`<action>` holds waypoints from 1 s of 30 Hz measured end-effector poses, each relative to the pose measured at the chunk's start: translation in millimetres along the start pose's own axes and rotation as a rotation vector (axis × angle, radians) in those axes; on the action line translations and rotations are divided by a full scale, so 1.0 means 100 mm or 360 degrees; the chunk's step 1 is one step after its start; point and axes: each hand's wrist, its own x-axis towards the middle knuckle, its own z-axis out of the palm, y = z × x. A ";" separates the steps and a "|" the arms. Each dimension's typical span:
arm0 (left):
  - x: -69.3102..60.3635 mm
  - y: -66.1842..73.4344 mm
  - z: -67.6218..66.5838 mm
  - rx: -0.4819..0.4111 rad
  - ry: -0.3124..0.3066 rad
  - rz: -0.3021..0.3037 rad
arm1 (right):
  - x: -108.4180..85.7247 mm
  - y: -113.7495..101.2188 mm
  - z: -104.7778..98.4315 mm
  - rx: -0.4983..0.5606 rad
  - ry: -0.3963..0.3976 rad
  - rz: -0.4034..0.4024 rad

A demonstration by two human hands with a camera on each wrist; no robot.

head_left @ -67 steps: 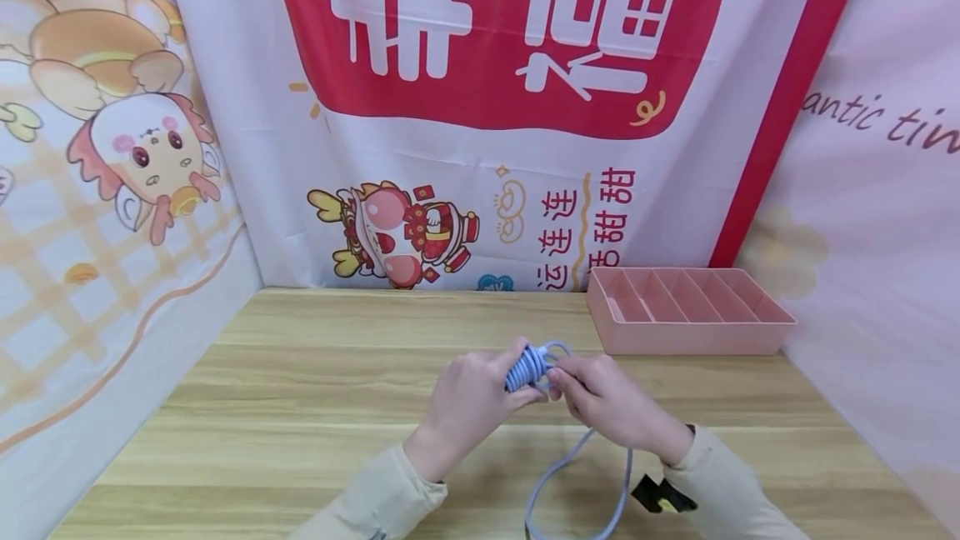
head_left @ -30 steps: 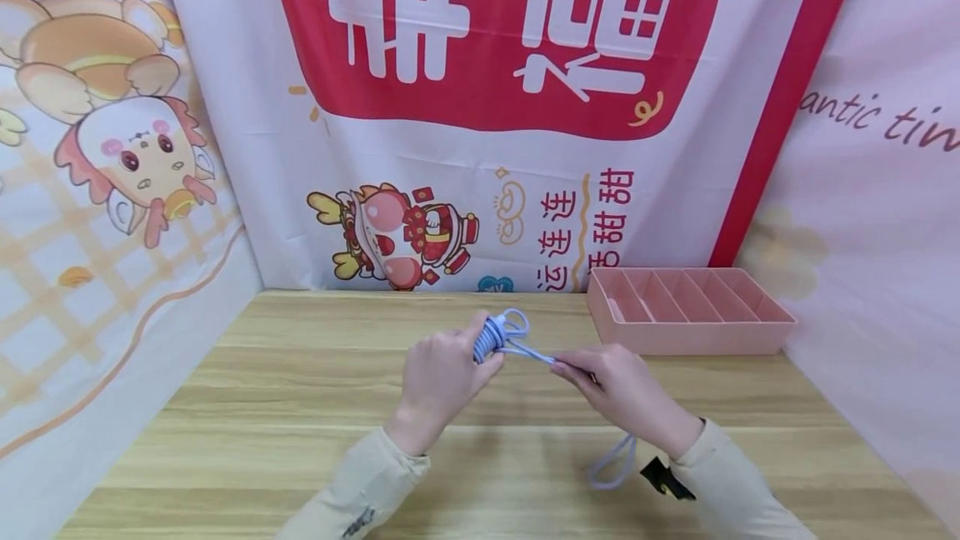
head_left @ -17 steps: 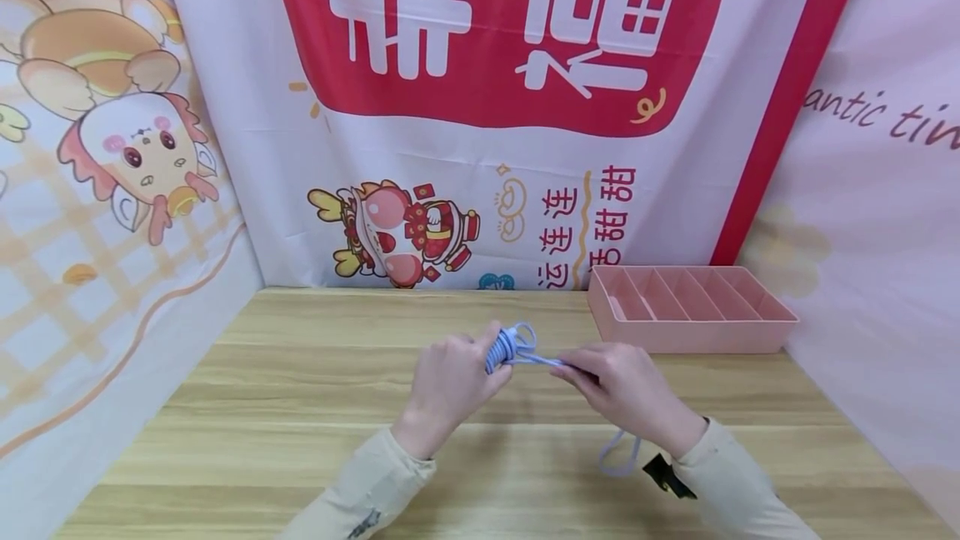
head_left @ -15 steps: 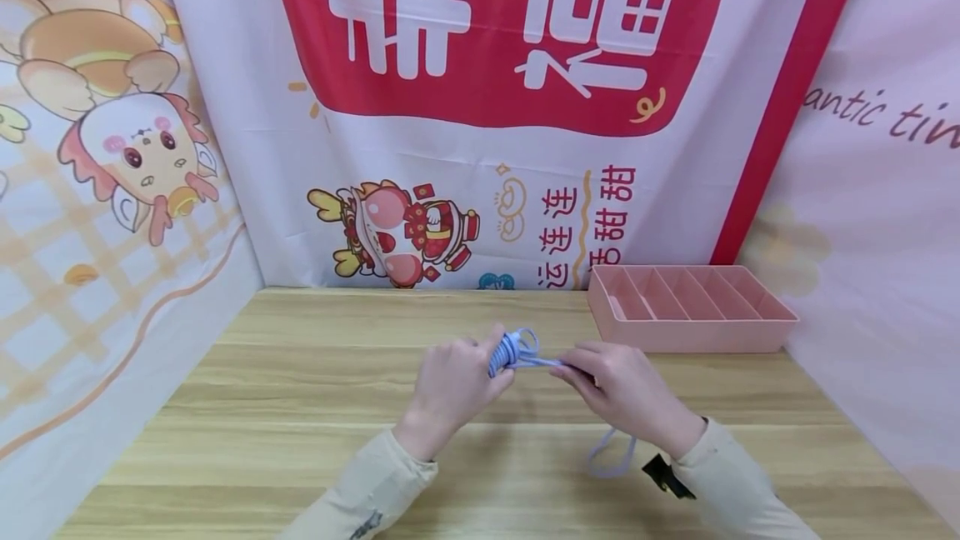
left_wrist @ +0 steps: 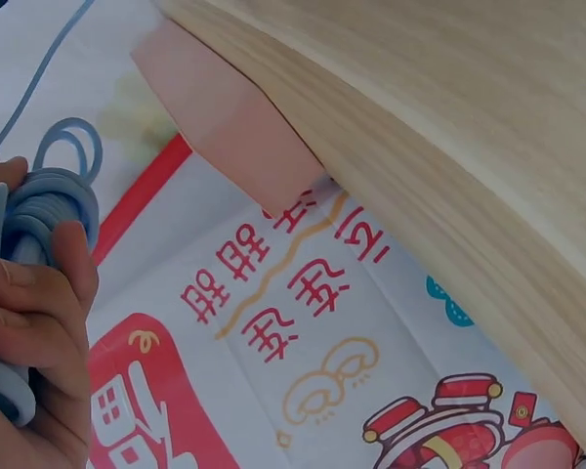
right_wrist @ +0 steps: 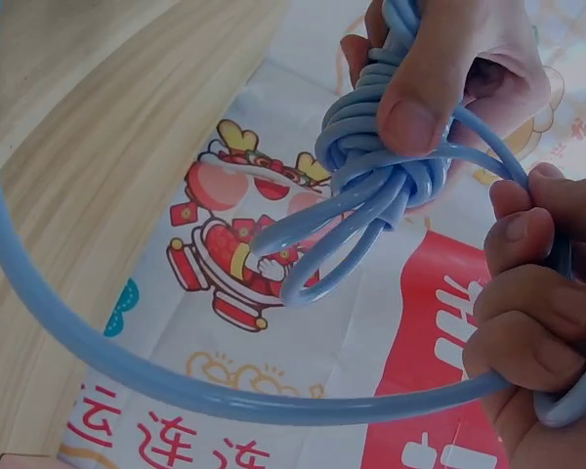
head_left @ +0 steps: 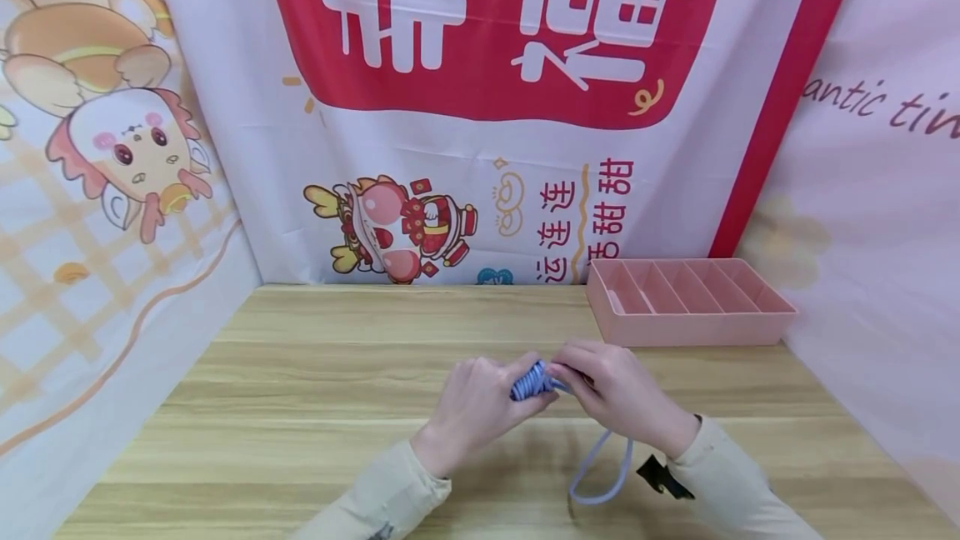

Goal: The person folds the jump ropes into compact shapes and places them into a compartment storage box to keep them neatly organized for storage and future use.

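Two hands share one blue cord (head_left: pixel 531 383), held above the table (head_left: pixel 337 407). My left hand (head_left: pixel 476 407) is closed round the wound bundle, its thumb laid across the turns in the right wrist view. My right hand (head_left: pixel 622 394), just beside it, has its fingers curled and pinches a strand that runs out of the bundle. No gap shows in either grip.

Progress: I judge the winding largely done, since the many close turns within the left grip make a compact bundle. Two small loops project from its end, between the hands. The tail is not yet taken in: a slack loop (head_left: pixel 596 501) hangs below the right grip. Tucking or wrapping that length seems to be what is left; I cannot see the cord's free end.

Containers: one pink box (head_left: pixel 697 329) sits on the table beyond the right grip and farther to its right, well apart from the cord. Dividers part it into five compartments. I make out no contents, save a pale patch in the leftmost that I cannot identify.
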 end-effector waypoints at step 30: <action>-0.03 -0.10 0.01 0.0385 -0.0017 -0.0046 | 0.00 0.09 -0.06 0.0043 -0.0091 0.0111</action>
